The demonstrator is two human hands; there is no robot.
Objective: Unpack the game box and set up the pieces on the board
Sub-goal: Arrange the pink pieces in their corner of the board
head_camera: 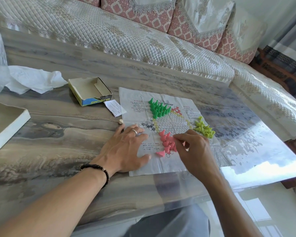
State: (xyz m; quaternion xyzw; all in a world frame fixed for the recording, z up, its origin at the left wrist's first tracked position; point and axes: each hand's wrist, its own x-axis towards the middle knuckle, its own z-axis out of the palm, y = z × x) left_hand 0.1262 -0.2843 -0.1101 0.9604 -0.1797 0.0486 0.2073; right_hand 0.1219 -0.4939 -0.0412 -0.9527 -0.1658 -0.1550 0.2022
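Paper board [161,165] flat on table [58,151]. Left hand [126,147] flat, fingers straight, presses board's left side. Right hand [193,147] pinches pink piece among pink pieces [167,142] on board's near part. Green pieces [158,108] on far part. Box [91,91] left of board.

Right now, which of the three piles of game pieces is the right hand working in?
The pink pieces, nearest the person on the paper board; the right hand reaches into them. The green pieces and yellow-green pieces lie untouched.

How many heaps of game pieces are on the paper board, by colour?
Green heap: 1
Yellow heap: 1
Pink heap: 1
Total: 3 heaps on the board. Pieces within each heap overlap too much to count.
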